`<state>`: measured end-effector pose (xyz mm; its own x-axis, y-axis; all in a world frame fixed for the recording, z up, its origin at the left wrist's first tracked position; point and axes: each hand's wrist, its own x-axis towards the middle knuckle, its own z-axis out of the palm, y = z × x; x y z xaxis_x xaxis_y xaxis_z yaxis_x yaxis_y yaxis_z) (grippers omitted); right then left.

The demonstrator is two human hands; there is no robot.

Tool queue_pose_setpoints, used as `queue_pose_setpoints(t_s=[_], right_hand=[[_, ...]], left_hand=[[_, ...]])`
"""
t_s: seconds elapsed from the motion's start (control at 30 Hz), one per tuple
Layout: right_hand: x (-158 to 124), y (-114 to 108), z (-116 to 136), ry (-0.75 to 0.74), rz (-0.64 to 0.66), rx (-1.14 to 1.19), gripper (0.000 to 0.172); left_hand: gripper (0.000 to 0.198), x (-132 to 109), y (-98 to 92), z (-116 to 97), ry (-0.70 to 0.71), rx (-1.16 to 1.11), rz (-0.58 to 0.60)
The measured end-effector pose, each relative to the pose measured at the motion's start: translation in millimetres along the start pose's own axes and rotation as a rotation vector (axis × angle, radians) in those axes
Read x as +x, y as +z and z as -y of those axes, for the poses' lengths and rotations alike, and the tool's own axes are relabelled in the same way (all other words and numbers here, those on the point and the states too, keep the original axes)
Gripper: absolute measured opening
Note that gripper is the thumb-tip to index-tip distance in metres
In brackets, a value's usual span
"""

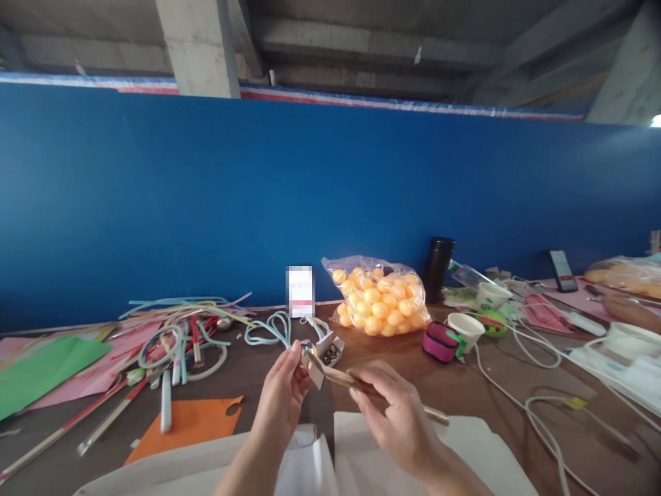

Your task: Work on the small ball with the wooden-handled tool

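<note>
My left hand [286, 386] pinches a small shiny item [308, 348] between thumb and fingers; what it is cannot be made out. My right hand [395, 417] is closed around wooden sticks [356, 383], which slant from the left hand down to the right. At the sticks' left end, a small grey-brown flat piece [315, 369] lies against them, close to my left fingertips. Just behind the hands is a small open box [331, 351] of dark metallic bits. White paper sheets [428, 451] lie beneath my right hand.
A bag of orange balls [379, 297] stands behind, with a black bottle [439, 269], a paper cup [466, 328] and a purple pouch [440, 342] to its right. White cables [542, 420] cross the right side. Straws and tubes [178, 344], orange paper [189, 426] and green paper [51, 368] lie left.
</note>
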<state>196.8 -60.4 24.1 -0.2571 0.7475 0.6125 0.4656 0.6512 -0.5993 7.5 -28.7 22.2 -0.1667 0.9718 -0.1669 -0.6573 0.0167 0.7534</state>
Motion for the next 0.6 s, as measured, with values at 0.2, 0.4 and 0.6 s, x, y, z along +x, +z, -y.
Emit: queue_pose_setpoints(t_s=[0.2,0.4,0.6], right_hand=[[-0.4,0.9,0.7,0.005,0.011,-0.008,0.026],[-0.1,0.3,0.6,0.019,-0.009,-0.005,0.023],[0.7,0.0,0.3,0.017,0.001,-0.002,0.024]], left_hand=[[0.028,-1.2,0.8,-1.1,0.002,-0.009,0.005],[0.028,-0.1,0.1,-0.5,0.008,0.006,0.015],[0.029,1.5,-0.7,0.2,0.006,0.009,0.024]])
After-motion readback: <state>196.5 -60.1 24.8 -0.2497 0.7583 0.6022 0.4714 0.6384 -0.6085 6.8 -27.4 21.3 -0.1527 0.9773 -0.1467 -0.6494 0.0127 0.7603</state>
